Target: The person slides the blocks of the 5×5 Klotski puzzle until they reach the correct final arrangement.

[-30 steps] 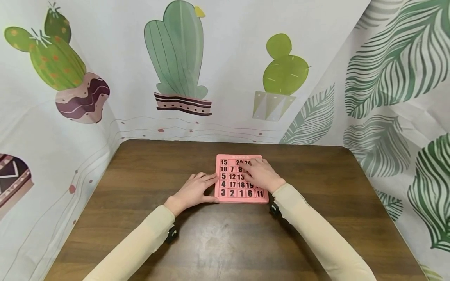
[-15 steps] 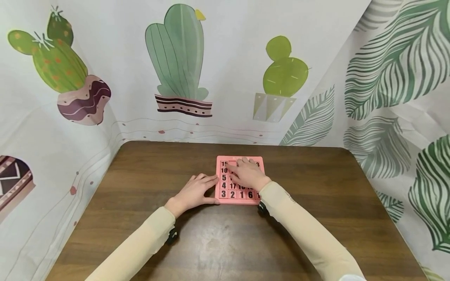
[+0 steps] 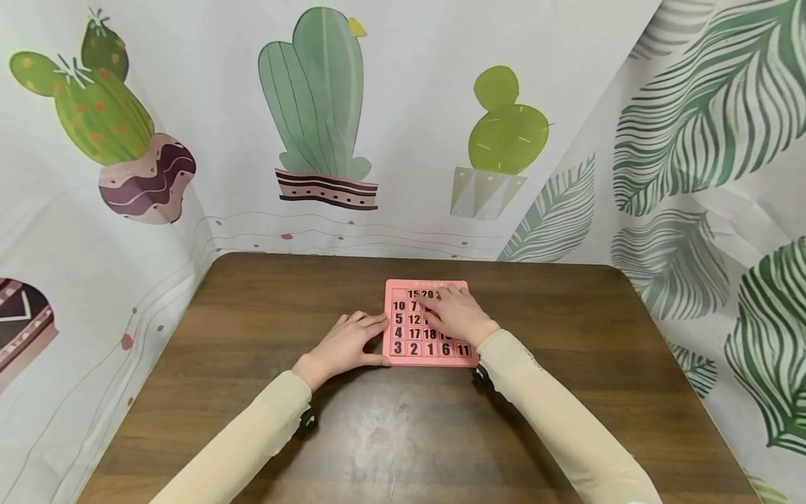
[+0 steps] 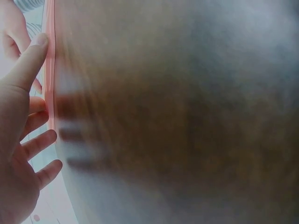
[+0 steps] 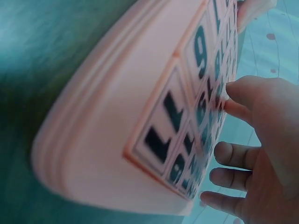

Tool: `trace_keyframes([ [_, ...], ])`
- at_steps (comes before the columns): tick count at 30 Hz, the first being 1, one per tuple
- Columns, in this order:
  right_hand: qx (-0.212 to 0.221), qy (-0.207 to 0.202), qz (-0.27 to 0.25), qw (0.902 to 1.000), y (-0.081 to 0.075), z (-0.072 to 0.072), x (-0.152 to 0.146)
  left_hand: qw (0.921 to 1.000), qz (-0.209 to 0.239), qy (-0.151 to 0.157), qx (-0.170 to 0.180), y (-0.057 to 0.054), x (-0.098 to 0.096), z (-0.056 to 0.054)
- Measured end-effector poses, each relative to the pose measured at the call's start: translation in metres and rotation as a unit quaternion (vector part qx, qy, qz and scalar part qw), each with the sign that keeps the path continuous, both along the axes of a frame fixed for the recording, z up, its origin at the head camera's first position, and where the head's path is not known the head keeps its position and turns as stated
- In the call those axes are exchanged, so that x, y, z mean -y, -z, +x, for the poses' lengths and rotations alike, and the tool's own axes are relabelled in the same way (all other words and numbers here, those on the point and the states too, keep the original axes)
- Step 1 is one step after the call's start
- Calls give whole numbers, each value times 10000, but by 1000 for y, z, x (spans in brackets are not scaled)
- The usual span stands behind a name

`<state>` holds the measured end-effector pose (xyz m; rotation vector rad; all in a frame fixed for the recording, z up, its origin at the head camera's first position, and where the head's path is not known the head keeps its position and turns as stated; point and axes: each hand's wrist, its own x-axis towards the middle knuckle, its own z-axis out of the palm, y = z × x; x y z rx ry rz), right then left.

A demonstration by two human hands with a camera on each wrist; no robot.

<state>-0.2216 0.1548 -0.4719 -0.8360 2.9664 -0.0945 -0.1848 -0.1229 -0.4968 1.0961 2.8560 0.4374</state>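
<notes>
A pink sliding number puzzle (image 3: 431, 361) lies flat on the wooden table. Its top-left cell is bare, with tile 15 (image 3: 413, 294) just right of that gap. My left hand (image 3: 345, 344) rests against the puzzle's left side, fingertips on the edge and thumb at the lower-left corner. In the left wrist view, the thumb (image 4: 29, 63) lies against the pink rim. My right hand (image 3: 462, 315) is over the upper right of the board, covering several tiles, index fingertip at tile 15. Tile 11 (image 5: 163, 123) shows large in the right wrist view.
The brown wooden table (image 3: 378, 434) extends around the puzzle on all sides. Behind it hangs a white cloth (image 3: 415, 105) printed with cacti and leaves. Dark wrist cameras (image 3: 306, 422) sit under both sleeves.
The right hand moved left to tile 15, then back right. Tile 15 slid one cell right, so the gap shifted to the top-left corner. My left hand stayed put.
</notes>
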Motion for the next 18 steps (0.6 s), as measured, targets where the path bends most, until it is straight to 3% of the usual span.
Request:
trace_keyframes([
  [13,269,-450,173,9985,-4,12,23,10000,-36,-16,15,2,1,0],
  [18,220,-390,277,9986,-2,10,26,10000,-78,-14,48,1,0,0],
])
